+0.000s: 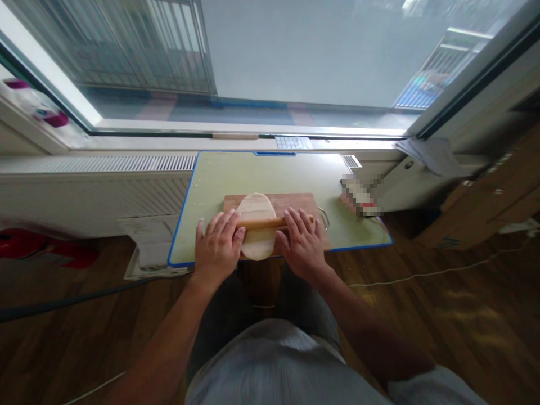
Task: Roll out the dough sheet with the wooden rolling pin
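Note:
A wooden rolling pin (259, 224) lies crosswise on a flat, oval sheet of pale dough (256, 206). The dough extends both above and below the pin, on a brown wooden cutting board (294, 201). My left hand (218, 243) is closed over the pin's left end, its thumb near the dough's edge. Over the right end, my right hand (302, 243) is closed with its fingers laid across the pin. Palms and fingers hide much of both pin ends. A metal handle (324, 217) sticks out at the board's right side.
Beneath the board is a pale green tabletop (236, 170) with a blue rim. A small blurred-out box (360, 197) sits on its right part. Behind stand a radiator (139, 194) and a window. Cardboard boxes (476, 202) are at right, a red object (50, 247) at left.

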`<action>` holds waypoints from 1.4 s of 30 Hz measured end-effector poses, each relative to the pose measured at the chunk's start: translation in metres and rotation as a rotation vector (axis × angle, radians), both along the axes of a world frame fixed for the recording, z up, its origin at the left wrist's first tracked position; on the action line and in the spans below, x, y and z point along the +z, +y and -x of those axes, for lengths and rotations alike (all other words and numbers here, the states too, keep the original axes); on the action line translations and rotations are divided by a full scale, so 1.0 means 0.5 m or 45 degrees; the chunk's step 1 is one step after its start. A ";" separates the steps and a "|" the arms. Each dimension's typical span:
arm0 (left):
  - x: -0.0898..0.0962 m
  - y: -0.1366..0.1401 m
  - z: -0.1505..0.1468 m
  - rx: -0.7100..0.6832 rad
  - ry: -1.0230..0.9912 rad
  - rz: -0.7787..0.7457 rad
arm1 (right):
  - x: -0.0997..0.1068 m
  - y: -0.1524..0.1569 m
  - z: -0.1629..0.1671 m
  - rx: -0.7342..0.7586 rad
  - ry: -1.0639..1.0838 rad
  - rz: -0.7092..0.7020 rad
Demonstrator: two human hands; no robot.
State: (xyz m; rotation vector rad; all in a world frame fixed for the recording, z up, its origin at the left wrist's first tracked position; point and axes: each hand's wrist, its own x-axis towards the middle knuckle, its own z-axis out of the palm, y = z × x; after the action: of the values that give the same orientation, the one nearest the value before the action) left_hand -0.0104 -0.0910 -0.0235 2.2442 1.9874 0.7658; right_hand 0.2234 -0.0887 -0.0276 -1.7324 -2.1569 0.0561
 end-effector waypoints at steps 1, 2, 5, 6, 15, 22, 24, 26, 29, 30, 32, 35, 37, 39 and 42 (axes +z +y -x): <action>-0.005 -0.014 0.001 -0.012 -0.006 -0.023 | -0.002 -0.013 -0.004 0.009 0.001 -0.006; -0.010 -0.026 0.001 -0.020 -0.015 -0.046 | -0.003 -0.026 -0.007 0.017 0.001 -0.008; -0.018 -0.058 0.002 -0.030 -0.043 -0.101 | -0.001 -0.058 -0.015 0.043 -0.011 -0.005; -0.019 -0.066 0.001 -0.033 -0.051 -0.112 | 0.000 -0.066 -0.017 0.048 -0.018 -0.008; -0.035 -0.102 -0.004 -0.032 -0.130 -0.163 | 0.006 -0.099 -0.031 0.057 -0.010 -0.046; -0.029 -0.082 -0.008 -0.030 -0.167 -0.147 | 0.030 -0.043 -0.028 0.039 0.032 -0.024; -0.016 -0.060 -0.007 -0.054 -0.190 -0.129 | 0.034 -0.016 -0.031 0.063 0.042 0.020; 0.000 -0.029 -0.005 -0.079 -0.228 -0.138 | 0.034 0.010 -0.040 0.125 0.049 0.056; 0.023 0.031 -0.009 -0.011 -0.309 -0.214 | 0.028 0.045 -0.067 0.183 0.063 0.024; 0.027 0.056 -0.014 0.056 -0.335 -0.229 | 0.025 0.055 -0.077 0.136 0.069 -0.002; 0.030 0.108 -0.027 0.200 -0.326 -0.192 | 0.020 0.074 -0.097 -0.042 0.071 -0.015; 0.022 0.184 -0.049 0.170 -0.165 0.090 | 0.016 0.100 -0.117 -0.319 0.046 -0.004; 0.015 0.224 -0.059 0.121 -0.104 0.274 | 0.016 0.112 -0.123 -0.433 0.030 0.011; 0.013 0.250 -0.064 0.089 -0.078 0.333 | 0.017 0.120 -0.123 -0.495 0.028 0.026; 0.018 0.264 -0.066 0.097 -0.101 0.279 | 0.015 0.124 -0.119 -0.523 0.045 0.017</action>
State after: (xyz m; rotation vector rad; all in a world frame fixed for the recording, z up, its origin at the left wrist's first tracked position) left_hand 0.0225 0.0408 -0.0143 1.9967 2.0206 0.5989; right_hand 0.2828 -0.0266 -0.0199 -2.1271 -1.7400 -0.0072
